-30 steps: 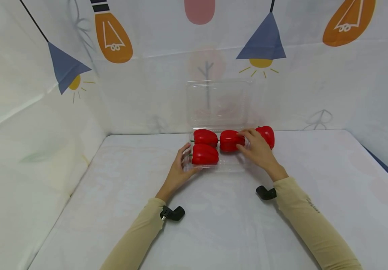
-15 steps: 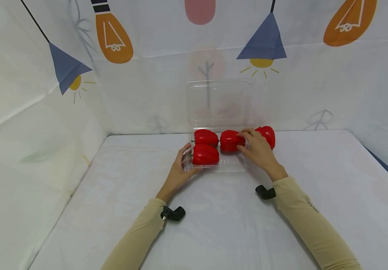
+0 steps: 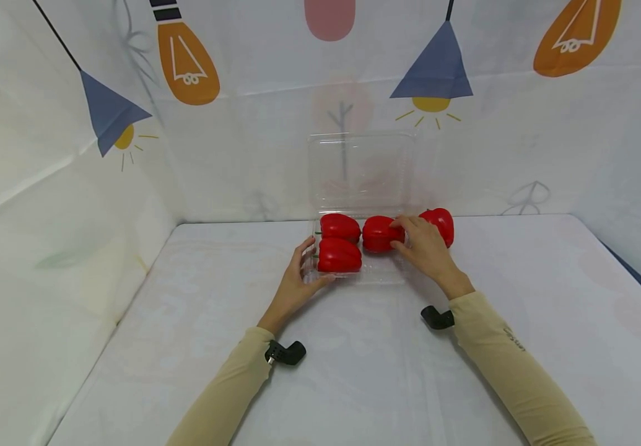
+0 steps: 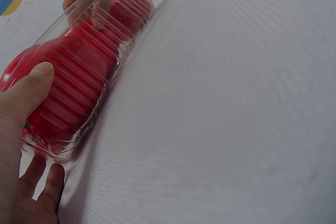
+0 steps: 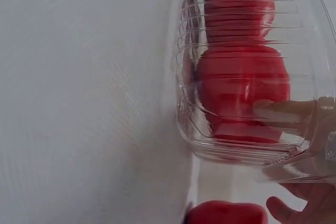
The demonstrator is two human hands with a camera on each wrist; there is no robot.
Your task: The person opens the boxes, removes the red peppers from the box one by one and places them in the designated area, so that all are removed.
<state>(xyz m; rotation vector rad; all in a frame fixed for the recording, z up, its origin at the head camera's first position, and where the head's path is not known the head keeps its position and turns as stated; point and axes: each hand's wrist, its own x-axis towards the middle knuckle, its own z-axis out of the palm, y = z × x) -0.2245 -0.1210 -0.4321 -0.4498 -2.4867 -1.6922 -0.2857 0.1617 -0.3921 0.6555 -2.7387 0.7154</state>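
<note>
A clear plastic clamshell container (image 3: 381, 273) lies at the table's back with its lid (image 3: 361, 170) raised. Inside it, two red bell peppers (image 3: 339, 256) sit one behind the other on the left, stems pointing left. My left hand (image 3: 293, 286) holds the container's left end; its thumb (image 4: 37, 85) presses the front wall while other fingers reach around the end. To their right lies a third bell pepper (image 3: 377, 234), pinched by my right hand (image 3: 430, 251), with a fingertip (image 5: 265, 106) seen through the wall. Part of this pepper is hidden behind the fingers.
Another red bell pepper (image 3: 441, 224) lies outside the container, just beyond my right hand. The white-covered table (image 3: 353, 371) meets a printed cloth backdrop (image 3: 264, 148) close behind the lid. Black wrist cameras (image 3: 287, 353) stick out from both sleeves.
My right hand and the pinched bell pepper have shifted very slightly toward me. The left hand and the container stay where they were.
</note>
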